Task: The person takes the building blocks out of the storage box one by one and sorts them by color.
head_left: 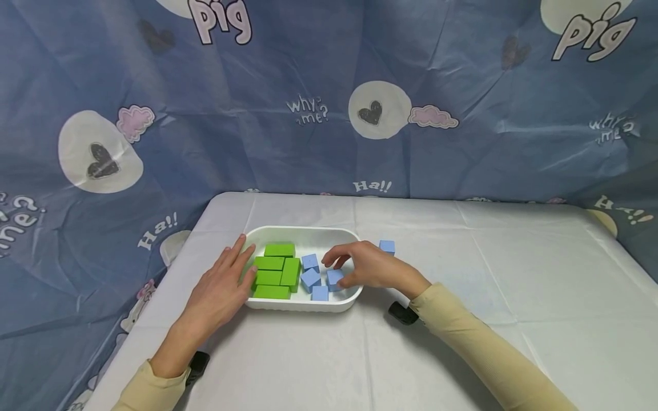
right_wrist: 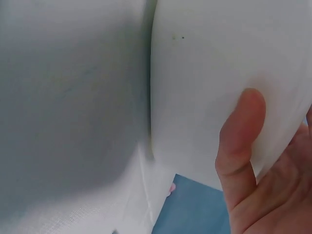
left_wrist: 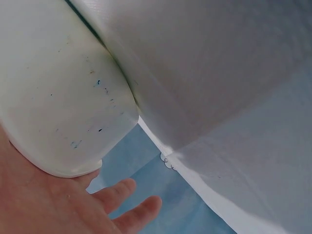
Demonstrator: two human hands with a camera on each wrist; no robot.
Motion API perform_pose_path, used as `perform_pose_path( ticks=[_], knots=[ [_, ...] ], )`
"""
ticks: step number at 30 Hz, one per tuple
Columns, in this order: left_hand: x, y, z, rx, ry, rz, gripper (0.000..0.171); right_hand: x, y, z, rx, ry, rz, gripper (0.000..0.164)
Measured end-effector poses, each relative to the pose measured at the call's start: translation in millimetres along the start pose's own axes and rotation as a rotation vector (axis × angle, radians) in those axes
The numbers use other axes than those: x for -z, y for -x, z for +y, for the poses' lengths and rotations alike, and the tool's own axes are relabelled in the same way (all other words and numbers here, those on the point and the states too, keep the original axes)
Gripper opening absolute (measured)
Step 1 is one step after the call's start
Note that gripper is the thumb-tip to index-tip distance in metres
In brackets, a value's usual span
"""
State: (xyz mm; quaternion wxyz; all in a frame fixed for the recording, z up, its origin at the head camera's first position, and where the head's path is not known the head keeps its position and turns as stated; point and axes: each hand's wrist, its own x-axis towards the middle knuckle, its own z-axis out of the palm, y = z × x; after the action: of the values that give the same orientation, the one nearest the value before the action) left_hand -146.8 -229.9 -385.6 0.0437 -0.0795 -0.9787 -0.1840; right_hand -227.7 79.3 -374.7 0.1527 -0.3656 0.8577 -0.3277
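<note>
A white plastic tub (head_left: 303,305) holds several green rectangular blocks (head_left: 272,292) at its left and several blue cubes (head_left: 320,293) at its right. My left hand (head_left: 218,291) rests against the tub's left end, fingers extended over the rim; the left wrist view shows the palm side along the outer wall (left_wrist: 63,97). Over the right end reaches my right hand (head_left: 372,265), fingers bent and spread from the thumb. Its thumb tip is at a blue cube (head_left: 334,278), while the other fingertips seem apart from it. In the right wrist view one finger (right_wrist: 243,126) lies along the tub's outside.
One more blue cube (head_left: 387,247) lies outside the tub, just behind my right hand. A white cloth covers the table (head_left: 462,354). Behind it hangs a blue printed curtain (head_left: 308,154), also at the left side. Dark devices (head_left: 403,313) are on both wrists.
</note>
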Motion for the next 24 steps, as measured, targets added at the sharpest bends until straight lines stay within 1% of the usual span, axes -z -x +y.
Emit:
perform_pose_path(
  ticks=[7, 11, 17, 24],
  knots=[
    [0.8, 1.2, 0.8, 0.002, 0.003, 0.008, 0.057, -1, -3, -3, -0.036, 0.038, -0.007, 0.044],
    [0.7, 1.2, 1.2, 0.003, 0.006, 0.014, 0.056, -1, -3, -4, -0.036, 0.047, 0.003, 0.043],
    [0.4, 0.7, 1.5, -0.001, 0.006, 0.020, 0.056, -3, -1, 0, -0.008, 0.006, 0.040, 0.041],
    [-0.9, 1.5, 0.4, 0.002, 0.007, 0.018, 0.056, -6, 1, 7, 0.057, -0.062, 0.095, 0.041]
  ],
)
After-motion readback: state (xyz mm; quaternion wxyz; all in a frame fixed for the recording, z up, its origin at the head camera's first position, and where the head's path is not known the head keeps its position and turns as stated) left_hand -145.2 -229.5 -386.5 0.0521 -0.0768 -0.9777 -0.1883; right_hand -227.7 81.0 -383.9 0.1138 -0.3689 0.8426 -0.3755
